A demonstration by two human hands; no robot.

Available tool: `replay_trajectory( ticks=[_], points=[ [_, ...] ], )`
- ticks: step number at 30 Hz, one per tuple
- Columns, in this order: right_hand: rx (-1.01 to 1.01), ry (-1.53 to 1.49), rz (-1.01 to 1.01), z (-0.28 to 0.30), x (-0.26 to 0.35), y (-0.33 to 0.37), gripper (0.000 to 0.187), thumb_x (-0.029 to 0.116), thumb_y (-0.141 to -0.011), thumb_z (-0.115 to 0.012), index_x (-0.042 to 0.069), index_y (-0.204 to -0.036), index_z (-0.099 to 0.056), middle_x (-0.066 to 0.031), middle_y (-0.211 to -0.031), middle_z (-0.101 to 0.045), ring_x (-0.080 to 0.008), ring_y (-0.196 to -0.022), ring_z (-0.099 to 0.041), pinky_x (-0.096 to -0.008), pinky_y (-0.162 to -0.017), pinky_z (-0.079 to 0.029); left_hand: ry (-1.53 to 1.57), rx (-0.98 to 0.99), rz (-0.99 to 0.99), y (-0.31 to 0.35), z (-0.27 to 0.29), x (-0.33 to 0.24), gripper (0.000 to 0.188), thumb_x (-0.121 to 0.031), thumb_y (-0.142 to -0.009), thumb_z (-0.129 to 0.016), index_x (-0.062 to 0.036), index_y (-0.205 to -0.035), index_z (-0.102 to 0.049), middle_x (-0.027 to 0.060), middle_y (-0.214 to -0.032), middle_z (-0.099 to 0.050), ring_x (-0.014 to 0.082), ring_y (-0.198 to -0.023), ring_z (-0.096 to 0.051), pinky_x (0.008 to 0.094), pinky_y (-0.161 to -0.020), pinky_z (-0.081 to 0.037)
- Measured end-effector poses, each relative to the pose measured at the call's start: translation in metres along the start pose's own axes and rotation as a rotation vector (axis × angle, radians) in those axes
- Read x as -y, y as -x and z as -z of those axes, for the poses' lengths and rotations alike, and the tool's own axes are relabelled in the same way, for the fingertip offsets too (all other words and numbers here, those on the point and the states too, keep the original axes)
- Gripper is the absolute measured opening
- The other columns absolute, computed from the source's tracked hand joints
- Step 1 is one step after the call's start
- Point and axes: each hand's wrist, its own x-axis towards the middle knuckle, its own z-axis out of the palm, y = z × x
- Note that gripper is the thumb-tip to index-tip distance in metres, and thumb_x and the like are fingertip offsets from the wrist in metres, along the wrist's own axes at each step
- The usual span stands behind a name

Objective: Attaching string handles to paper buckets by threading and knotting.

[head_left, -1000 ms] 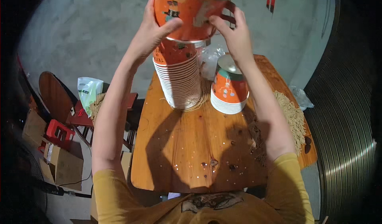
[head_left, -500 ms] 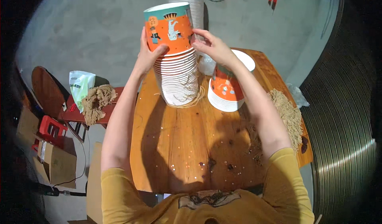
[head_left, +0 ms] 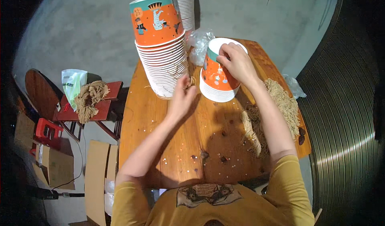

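Presently, right hand (head_left: 237, 62) is resting at the top of the short orange-and-teal paper-tub stack (head_left: 213, 74) on the brown wooden table (head_left: 184, 135), closure indeterminable; left hand (head_left: 183, 98) is hovering part-open beside the tall orange, white-rimmed paper-tub stack (head_left: 160, 49); light, crushable walls are probably favouring rim holds.

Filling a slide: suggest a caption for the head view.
Right hand at the shorter paper-tub stack, left hand by the taller stack, wooden table.
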Motion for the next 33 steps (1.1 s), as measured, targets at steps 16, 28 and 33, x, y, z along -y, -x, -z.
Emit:
replay_trajectory(
  ticks=[16,28,33],
  points=[
    [-0.168,-0.106,0.046,0.013,-0.003,0.002,0.014,0.017,-0.079,-0.061,0.004,-0.083,-0.056,-0.0118,-0.081,-0.055,-0.0317,-0.083,-0.052,-0.0425,-0.075,-0.042,0.101,0.042,0.032,-0.018,-0.072,0.054,0.071,-0.033,-0.086,-0.059,-0.0001,-0.140,-0.026,0.0243,-0.138,-0.035,0.0349,-0.130,-0.033,0.0396,-0.107,-0.027],
    [-0.579,-0.137,0.162,0.095,0.000,-0.013,0.014,0.015,-0.085,-0.063,0.002,-0.085,-0.058,-0.0038,-0.078,-0.055,-0.0134,-0.074,-0.053,-0.0261,-0.068,-0.043,-0.113,-0.010,0.116,-0.016,-0.059,0.024,0.066,-0.033,-0.084,-0.063,0.0013,-0.134,-0.037,0.0245,-0.130,-0.044,0.0345,-0.122,-0.042,0.0398,-0.102,-0.033],
    [-0.708,-0.501,0.086,0.121,0.031,0.044,0.013,0.013,-0.089,-0.062,0.003,-0.095,-0.056,0.0002,-0.083,-0.057,-0.0052,-0.076,-0.053,-0.0194,-0.070,-0.044,0.565,0.005,-0.248,-0.002,-0.039,-0.128,0.040,-0.019,-0.095,-0.051,-0.0002,-0.129,-0.041,0.0108,-0.125,-0.048,0.0184,-0.115,-0.047,0.0326,-0.100,-0.034]
  ],
)
